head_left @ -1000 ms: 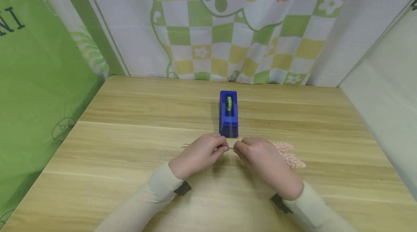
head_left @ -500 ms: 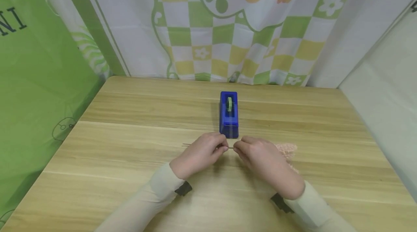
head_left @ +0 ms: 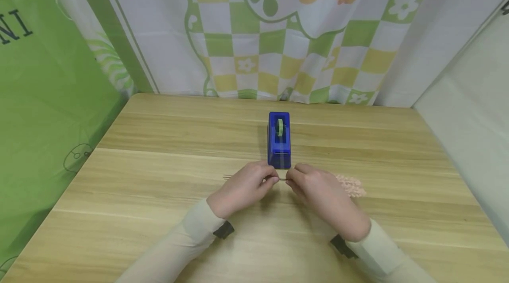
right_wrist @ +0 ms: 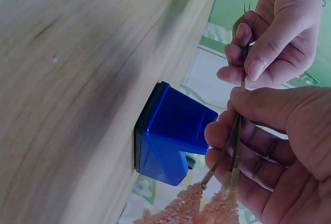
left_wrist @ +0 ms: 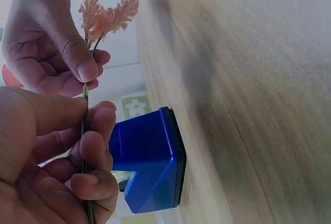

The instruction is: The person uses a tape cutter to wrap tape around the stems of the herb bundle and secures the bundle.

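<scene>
A small bunch of pink flower sprigs [head_left: 350, 185] on thin stems lies across both hands above the table. My left hand [head_left: 243, 188] pinches the stems [right_wrist: 245, 61] between thumb and fingers, and their bare ends stick out to its left. Close beside it, my right hand [head_left: 324, 197] pinches the same stems nearer the flower heads [left_wrist: 106, 17], which show beyond that hand. A short stretch of stem is visible between the two hands. Just past the fingertips stands a blue tape dispenser [head_left: 280, 148], touched by neither hand as far as I can tell.
The dispenser holds a pale green roll [head_left: 280, 127]. Beneath everything is a wood-grain table [head_left: 179, 133]. Along its back edge hangs a checkered, flowered curtain [head_left: 270, 44]; a green cloth [head_left: 51, 97] hangs at the left and a pale sheet [head_left: 477, 75] at the right.
The flower heads beyond my right hand have turned and now sit closer together than a second ago. Both hands stay almost in place, still pinching the stems.
</scene>
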Demonstrator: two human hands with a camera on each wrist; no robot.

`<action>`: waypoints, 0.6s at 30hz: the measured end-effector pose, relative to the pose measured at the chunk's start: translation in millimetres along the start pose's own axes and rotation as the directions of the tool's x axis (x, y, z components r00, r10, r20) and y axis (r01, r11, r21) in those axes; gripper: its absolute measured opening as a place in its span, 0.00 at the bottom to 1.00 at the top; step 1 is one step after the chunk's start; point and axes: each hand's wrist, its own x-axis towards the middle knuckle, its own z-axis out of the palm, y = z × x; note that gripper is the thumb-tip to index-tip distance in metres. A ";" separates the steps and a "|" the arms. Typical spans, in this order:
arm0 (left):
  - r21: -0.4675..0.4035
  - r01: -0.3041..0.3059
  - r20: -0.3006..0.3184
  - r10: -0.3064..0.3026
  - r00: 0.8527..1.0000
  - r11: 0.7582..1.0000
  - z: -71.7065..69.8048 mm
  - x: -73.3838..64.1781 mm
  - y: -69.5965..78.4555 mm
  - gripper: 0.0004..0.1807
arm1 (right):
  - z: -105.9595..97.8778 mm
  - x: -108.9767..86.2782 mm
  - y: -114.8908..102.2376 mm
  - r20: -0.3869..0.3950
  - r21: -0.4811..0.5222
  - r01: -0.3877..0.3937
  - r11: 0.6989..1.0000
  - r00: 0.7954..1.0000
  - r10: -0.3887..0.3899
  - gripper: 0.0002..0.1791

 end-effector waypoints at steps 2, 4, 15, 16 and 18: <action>0.005 -0.015 -0.001 0.015 1.000 1.000 0.2 0.1 -0.4 0.09 | 0.2 -0.3 0.0 0.000 -0.001 -0.006 1.000 1.000 0.006 0.04; 0.001 -0.024 -0.004 0.024 1.000 1.000 0.6 0.0 -0.8 0.08 | 0.1 -0.6 -0.1 0.008 0.002 -0.014 1.000 1.000 0.014 0.04; -0.052 0.000 -0.054 -0.002 0.999 0.999 2.0 -0.7 0.8 0.05 | -1.3 -2.7 -0.9 0.036 -0.024 -0.013 1.000 0.999 0.014 0.04; -0.052 0.001 -0.055 -0.004 0.998 0.999 2.0 -0.6 0.7 0.05 | -1.1 -2.8 -0.9 0.036 -0.027 -0.011 1.000 0.999 0.011 0.03; -0.048 0.006 -0.054 -0.009 0.998 0.999 2.1 -0.6 0.4 0.05 | -0.5 -2.8 -1.0 0.037 -0.021 -0.009 1.000 0.999 0.010 0.01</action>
